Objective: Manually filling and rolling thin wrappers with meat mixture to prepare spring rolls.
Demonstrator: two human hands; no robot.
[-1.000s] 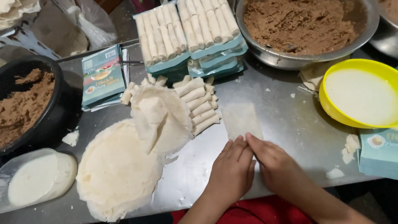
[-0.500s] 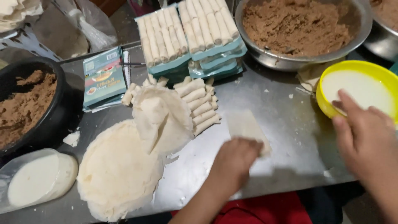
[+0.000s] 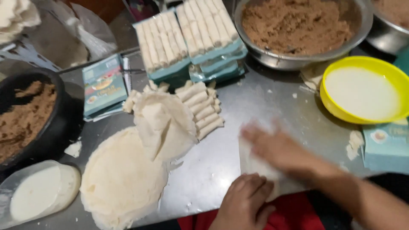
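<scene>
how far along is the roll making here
Done: trays of rolls are packed, and loose rolls lie on the table. In hand: the right hand, blurred, and the left hand work one wrapper. Left: a stack of wrappers and a full bowl of filling.

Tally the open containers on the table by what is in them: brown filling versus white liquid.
Brown filling: 3, the black bowl, the big steel bowl and a steel bowl cut off at the top right corner.
White liquid: 2, the yellow bowl and the clear tub.
Total: 5
</scene>
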